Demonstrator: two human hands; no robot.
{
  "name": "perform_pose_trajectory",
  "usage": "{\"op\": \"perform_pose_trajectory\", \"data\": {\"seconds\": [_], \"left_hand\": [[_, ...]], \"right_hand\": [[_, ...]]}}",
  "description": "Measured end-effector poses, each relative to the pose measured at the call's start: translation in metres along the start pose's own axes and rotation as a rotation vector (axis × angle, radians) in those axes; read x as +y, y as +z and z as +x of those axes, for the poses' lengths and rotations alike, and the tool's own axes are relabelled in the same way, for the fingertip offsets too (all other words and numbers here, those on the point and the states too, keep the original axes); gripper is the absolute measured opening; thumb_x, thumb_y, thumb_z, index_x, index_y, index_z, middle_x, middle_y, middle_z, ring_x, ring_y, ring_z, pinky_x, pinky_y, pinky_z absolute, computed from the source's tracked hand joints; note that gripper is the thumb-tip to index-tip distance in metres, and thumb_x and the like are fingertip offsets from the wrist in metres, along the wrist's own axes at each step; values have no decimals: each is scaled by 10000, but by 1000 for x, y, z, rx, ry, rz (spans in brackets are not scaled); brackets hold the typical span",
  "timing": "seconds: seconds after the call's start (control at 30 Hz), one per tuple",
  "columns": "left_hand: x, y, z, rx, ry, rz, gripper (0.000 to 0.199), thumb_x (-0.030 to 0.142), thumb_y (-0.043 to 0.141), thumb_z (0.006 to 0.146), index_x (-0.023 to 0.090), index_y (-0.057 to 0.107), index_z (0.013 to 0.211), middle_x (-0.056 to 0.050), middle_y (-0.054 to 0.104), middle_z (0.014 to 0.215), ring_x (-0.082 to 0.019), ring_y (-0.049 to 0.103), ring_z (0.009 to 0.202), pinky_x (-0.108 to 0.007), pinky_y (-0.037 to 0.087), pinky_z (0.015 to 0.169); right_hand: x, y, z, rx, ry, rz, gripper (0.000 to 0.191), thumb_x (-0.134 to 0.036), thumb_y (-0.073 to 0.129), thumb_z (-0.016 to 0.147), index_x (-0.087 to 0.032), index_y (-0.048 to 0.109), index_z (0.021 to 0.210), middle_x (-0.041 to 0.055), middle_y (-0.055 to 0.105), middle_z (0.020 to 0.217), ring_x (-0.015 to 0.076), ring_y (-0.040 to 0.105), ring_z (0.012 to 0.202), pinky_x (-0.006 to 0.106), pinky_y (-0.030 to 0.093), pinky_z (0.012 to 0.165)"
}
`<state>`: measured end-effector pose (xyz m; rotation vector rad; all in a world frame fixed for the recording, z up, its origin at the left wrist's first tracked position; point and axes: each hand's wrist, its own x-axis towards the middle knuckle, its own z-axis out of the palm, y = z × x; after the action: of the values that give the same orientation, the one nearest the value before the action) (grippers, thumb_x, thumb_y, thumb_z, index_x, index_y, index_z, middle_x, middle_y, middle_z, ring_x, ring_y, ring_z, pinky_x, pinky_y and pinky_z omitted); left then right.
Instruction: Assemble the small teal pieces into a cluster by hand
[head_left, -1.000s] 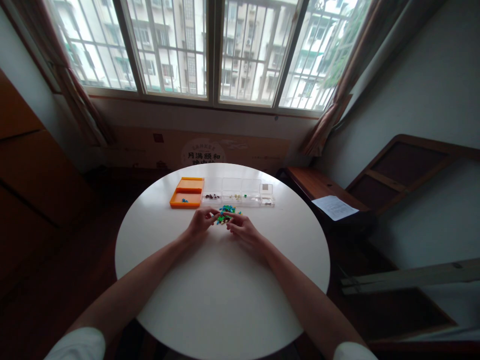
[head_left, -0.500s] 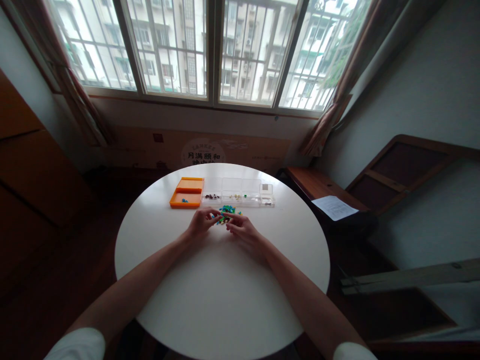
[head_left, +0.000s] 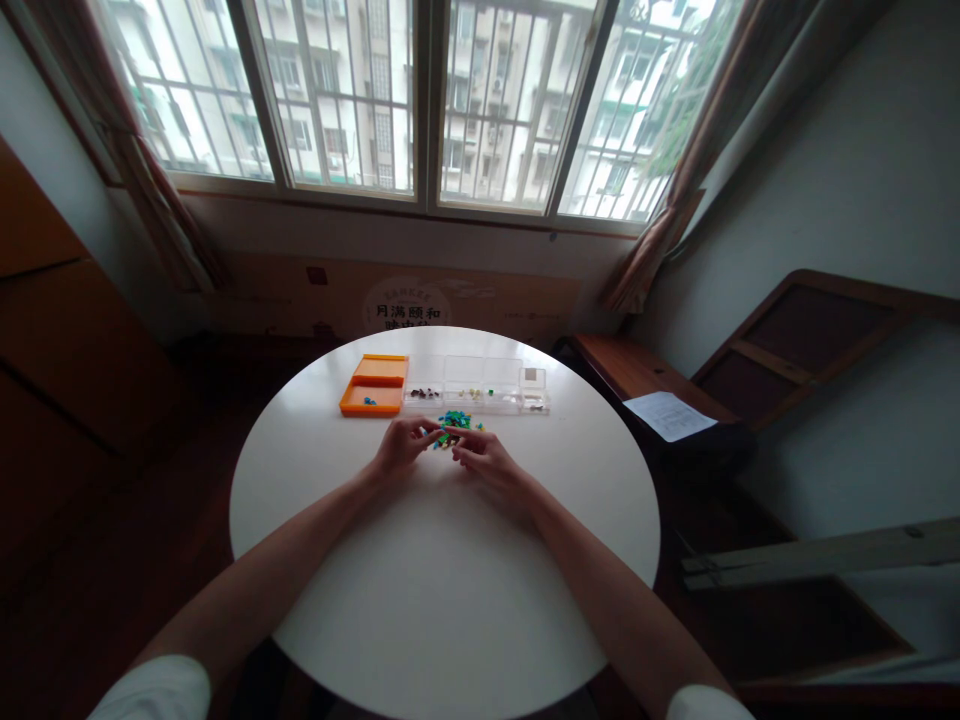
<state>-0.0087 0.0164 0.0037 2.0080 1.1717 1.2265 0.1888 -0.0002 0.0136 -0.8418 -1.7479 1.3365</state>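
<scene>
A small pile of tiny toy bricks [head_left: 456, 420], mostly green and blue with some yellow and dark ones, lies on the white round table [head_left: 450, 560]. At its left edge is my left hand [head_left: 403, 445], thumb and fingertips brought together; whatever they hold is too small to make out. My right hand [head_left: 486, 456] reaches in from the right, its index finger stretched over the near side of the pile towards the left fingertips. Its thumb is apart from that finger. Both hands hide part of the pile.
Behind the pile stand an orange open box [head_left: 373, 400] with a few blue pieces and a clear compartment box [head_left: 499, 402] holding dark, cream and green pieces. Right of the table, a paper sheet [head_left: 669, 416] lies on a wooden chair [head_left: 645, 365]. A barred window [head_left: 427, 110] is ahead.
Both hands stay almost where they were over the near side of the pile, with only slight finger movement. The boxes have not moved.
</scene>
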Motion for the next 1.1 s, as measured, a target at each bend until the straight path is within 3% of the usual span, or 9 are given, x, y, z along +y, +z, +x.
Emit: {"op": "perform_pose_trajectory", "data": {"seconds": [0.3,1.1], "left_hand": [[1,-2,1,66,5,45,284,411,636,739,149,706,823,-30,665,641,-95,550,488,-174,423,442],[1,1,0,29,19,21,263,390,600,774,142,688,769,-30,659,654,-93,555,500,-174,430,458]], "right_hand": [[-1,0,-1,-7,-6,-34,467,-306,595,761,-169,566,1207,1,582,670,67,465,531,183,391,486],[3,0,1,15,-6,-2,529,-320,621,742,-166,530,1240,6,598,686,70,476,525,196,406,486]]}}
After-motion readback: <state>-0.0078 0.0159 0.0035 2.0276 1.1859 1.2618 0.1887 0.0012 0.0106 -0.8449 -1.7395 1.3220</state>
